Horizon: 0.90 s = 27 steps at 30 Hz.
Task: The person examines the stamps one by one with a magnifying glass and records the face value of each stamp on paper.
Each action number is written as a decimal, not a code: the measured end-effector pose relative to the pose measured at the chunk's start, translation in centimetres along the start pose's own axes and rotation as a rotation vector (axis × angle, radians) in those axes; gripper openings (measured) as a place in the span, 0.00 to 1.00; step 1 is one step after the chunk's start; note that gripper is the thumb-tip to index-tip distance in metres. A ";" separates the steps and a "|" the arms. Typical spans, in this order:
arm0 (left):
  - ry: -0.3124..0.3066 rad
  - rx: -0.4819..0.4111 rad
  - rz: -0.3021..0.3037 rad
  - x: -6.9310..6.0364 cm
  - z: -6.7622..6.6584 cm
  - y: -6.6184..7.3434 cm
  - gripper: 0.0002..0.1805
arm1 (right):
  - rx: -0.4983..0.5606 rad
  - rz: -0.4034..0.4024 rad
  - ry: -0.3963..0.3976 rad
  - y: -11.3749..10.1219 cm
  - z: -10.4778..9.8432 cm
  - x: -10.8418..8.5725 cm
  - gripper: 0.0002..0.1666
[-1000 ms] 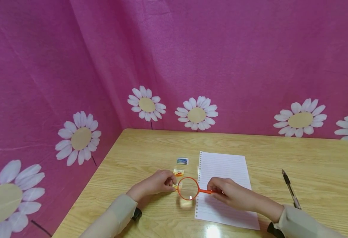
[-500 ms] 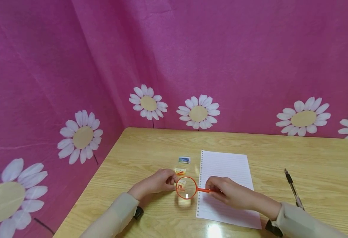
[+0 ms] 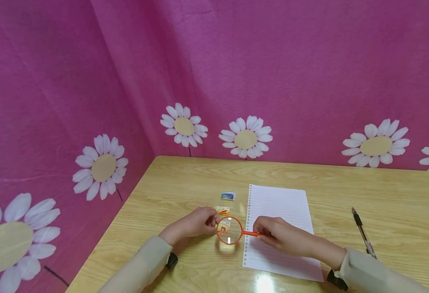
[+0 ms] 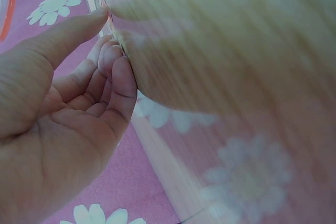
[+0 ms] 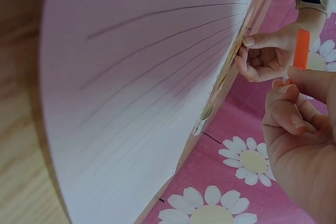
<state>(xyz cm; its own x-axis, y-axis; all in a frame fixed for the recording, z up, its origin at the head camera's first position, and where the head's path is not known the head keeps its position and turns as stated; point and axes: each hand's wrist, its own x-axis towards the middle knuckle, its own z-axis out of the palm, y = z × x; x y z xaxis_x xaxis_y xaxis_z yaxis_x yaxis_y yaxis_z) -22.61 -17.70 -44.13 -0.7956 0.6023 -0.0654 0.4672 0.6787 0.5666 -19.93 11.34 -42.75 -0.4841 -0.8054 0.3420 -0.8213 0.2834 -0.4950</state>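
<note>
The right hand [image 3: 274, 232] has its thumb and fingers closed on the orange handle of a magnifying glass [image 3: 233, 236], whose round lens reaches toward the left hand [image 3: 201, 221] and sits above a yellow stamp [image 3: 223, 228] between the two hands. The left hand rests at that stamp's near-left side, its fingers curled and its thumb tip at the stamp's edge; whether it grips the stamp, I cannot tell. Just beyond the left hand's fingertips lies a second yellow stamp [image 3: 223, 211] with a red design, and farther past it a blue stamp [image 3: 228, 196], the three in a rough row. Under the right hand is a sheet of lined white paper [image 3: 282, 205], its punched edge facing the left hand. Well out to the right of the right hand lies a pen [image 3: 364, 234] with a black grip, its tip pointing away from the person. All this is on a glossy, pale wood-grained surface [image 3: 189, 175], which throws back a bright patch of light between and nearer than the hands. Beyond both hands and off to the left hangs a magenta cloth [image 3: 273, 61] printed with large white daisies, creased where its two sides meet.
</note>
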 end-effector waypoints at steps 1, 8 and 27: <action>0.000 -0.002 -0.003 0.0 0.0 0.0 0.05 | 0.001 0.001 -0.001 0.0 0.0 0.0 0.10; 0.000 -0.004 -0.006 0.1 0.1 -0.1 0.05 | 0.000 -0.002 0.004 0.1 0.0 -0.1 0.10; 0.008 0.007 0.009 -0.1 0.1 -0.1 0.04 | 0.012 0.001 -0.002 0.0 -0.2 -0.1 0.07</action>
<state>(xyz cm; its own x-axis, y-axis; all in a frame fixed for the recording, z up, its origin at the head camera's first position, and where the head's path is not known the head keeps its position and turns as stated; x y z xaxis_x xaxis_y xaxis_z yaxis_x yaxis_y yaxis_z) -22.53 -17.75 -44.24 -0.7944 0.6049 -0.0543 0.4767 0.6765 0.5614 -19.93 11.52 -42.64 -0.4842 -0.8062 0.3400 -0.8171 0.2777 -0.5051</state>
